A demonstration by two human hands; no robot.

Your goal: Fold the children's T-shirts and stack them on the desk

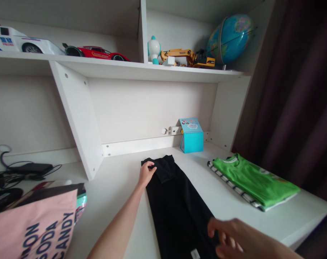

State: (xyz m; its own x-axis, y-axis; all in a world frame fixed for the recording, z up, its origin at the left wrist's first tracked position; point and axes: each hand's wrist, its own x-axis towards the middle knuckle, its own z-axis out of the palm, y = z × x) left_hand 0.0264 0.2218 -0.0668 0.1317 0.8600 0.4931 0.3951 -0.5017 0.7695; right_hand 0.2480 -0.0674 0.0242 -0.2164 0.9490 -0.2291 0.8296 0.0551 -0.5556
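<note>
A long black garment (171, 205) lies lengthwise on the white desk, its far end turned over in a small flap. Near its close end a small white tag (195, 253) shows on the cloth. At the far left corner of the garment, my left hand (147, 174) has thumb and forefinger curled together at the cloth's edge; its other fingers are partly hidden. My right hand (230, 235) is over the garment's near right side, a little blurred, with bent fingers apart and nothing visible between them.
A green folded shirt (255, 180) lies on a striped cloth to the right. A blue desk calendar (192, 140) stands at the back. To the left are a pink printed cloth (41, 226) and black cables (14, 176). Above, a shelf (141, 71) holds toy vehicles and a globe (230, 39).
</note>
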